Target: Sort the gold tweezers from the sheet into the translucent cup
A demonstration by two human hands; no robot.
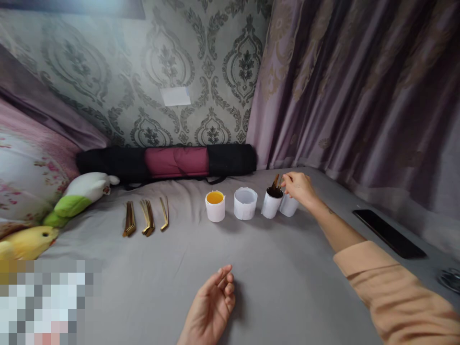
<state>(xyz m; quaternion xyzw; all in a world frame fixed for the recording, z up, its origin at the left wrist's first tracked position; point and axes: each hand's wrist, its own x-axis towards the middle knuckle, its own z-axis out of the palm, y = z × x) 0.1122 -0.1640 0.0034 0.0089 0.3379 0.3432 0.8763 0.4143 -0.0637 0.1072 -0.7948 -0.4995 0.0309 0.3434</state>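
Head view: our right hand [297, 187], fingers pinched together by brown sticks [276, 181] in a white cup [270, 207], hold unclear; our empty, loosely curled left hand [212, 303] could steady it.

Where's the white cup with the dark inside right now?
In the head view, the dark-inside white cup stands right of centre, with the wider white cup on its left and the right hand close to its upper right.
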